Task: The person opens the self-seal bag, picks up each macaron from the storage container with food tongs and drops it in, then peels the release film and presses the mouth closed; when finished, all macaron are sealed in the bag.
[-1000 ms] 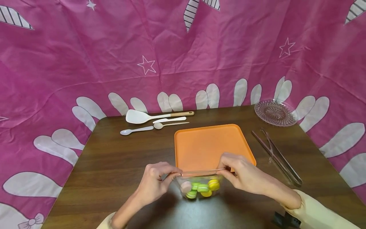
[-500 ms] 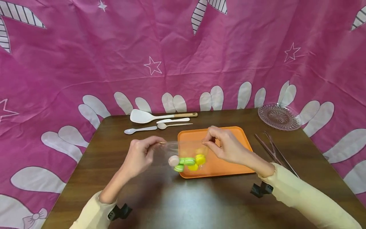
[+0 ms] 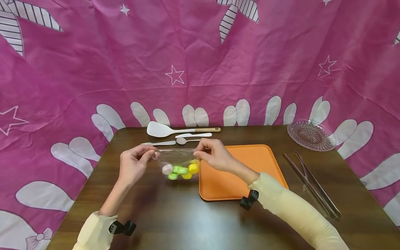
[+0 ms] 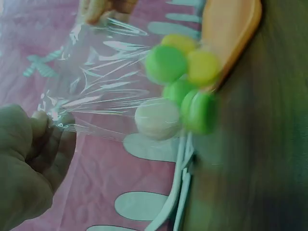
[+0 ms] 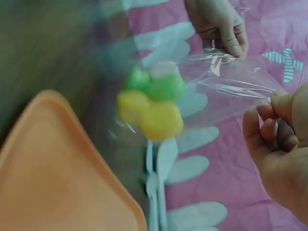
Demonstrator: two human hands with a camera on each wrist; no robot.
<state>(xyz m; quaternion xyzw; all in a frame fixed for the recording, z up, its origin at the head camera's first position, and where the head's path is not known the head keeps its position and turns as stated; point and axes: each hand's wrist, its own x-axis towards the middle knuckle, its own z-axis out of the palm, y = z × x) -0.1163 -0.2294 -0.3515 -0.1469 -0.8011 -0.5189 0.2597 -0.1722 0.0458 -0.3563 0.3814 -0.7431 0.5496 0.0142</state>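
Observation:
Between my hands hangs a clear plastic bag (image 3: 178,156), held up by its two top corners. My left hand (image 3: 133,164) pinches the left corner between thumb and fingers, and my right hand (image 3: 214,154) pinches the right one. Several macarons lie at the bottom of the bag: a pale pink macaron (image 3: 167,169), green macarons (image 3: 182,170) and yellow macarons (image 3: 193,168). In the left wrist view the bag's film (image 4: 101,82) is stretched between both hands. The right wrist view shows the yellow macaron (image 5: 161,120) nearest that camera.
An orange tray (image 3: 243,173) lies right of the bag, partly under my right forearm. Behind are a white spatula (image 3: 159,129), a white knife (image 3: 193,135) and two spoons, one a small spoon (image 3: 181,140). Metal tongs (image 3: 315,187) and a clear plate (image 3: 310,135) are at right.
Both hands have lifted the bag of macarons from near the table's front and carried it forward and left, off the orange tray's area. Both corners stay pinched.

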